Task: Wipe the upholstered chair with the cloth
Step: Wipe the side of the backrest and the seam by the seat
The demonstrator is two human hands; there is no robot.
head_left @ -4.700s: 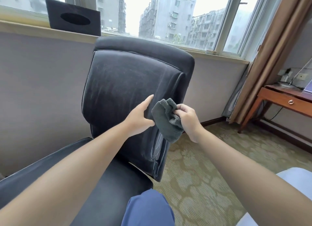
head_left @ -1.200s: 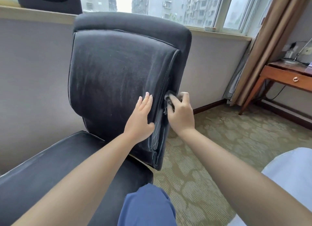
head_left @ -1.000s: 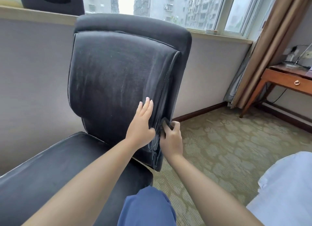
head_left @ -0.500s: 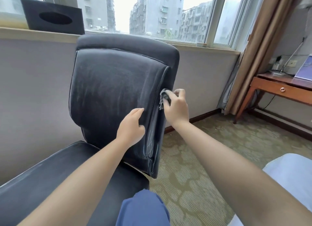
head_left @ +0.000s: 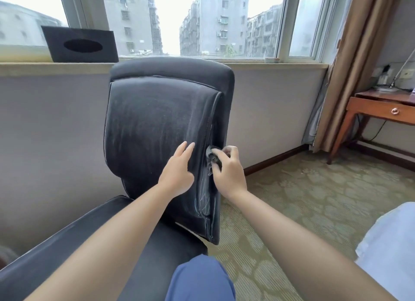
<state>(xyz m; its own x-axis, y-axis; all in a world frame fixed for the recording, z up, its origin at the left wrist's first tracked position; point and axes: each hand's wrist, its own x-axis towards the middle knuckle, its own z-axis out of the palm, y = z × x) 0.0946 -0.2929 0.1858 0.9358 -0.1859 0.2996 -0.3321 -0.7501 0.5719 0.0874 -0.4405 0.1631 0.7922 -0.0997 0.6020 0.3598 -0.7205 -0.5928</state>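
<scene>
A dark upholstered chair (head_left: 157, 121) stands before the window wall, its backrest facing me and its seat running to the lower left. My right hand (head_left: 229, 170) grips a small dark grey cloth (head_left: 212, 158) and holds it against the right side edge of the backrest, at the seam. Most of the cloth is hidden by my fingers. My left hand (head_left: 177, 172) rests with straight fingers on the backrest cushion, just left of that edge.
A black tissue box (head_left: 80, 45) stands on the window sill behind the chair. A wooden desk (head_left: 379, 109) with a drawer is at the right, beside a brown curtain (head_left: 350, 60). Patterned carpet (head_left: 303, 199) covers the floor. My blue-clad knee (head_left: 199, 278) is at the bottom.
My right hand has slid the cloth down the backrest's side edge after going up it. My left hand's fingers have straightened on the cushion. The camera has tilted up.
</scene>
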